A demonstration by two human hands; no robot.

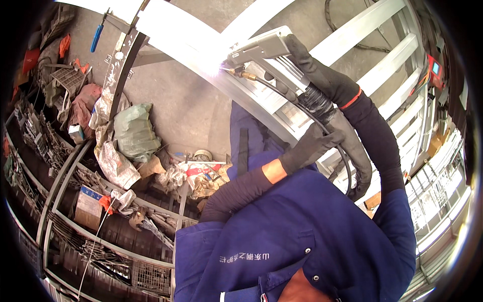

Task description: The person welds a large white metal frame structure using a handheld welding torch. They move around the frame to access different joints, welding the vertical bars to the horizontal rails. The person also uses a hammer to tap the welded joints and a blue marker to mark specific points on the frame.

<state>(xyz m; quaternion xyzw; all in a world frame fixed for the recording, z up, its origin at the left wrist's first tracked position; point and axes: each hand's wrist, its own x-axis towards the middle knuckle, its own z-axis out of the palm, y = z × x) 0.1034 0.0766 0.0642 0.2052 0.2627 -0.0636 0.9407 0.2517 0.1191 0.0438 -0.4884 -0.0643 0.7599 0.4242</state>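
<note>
A grey handheld welding gun (266,48) has its nozzle against a pale metal frame (186,38). A bright white-violet glow (216,69) shows at its tip and washes out the metal there. My right hand (314,68), in a dark glove, is closed on the gun's rear body. A thick grey cable sleeve (354,146) with black tape hangs from the gun's handle. Closer to my body, my gloved left hand (312,148) is closed round the thin black hose (322,126), which runs from a brass fitting (246,75) near the nozzle.
White rails (352,32) of the frame reach off to the right. A blue-handled tool (96,38) hangs at upper left. Sacks (136,131), scrap and a cardboard box (89,209) crowd the racks on the left. A red device (435,70) with a small screen is at far right.
</note>
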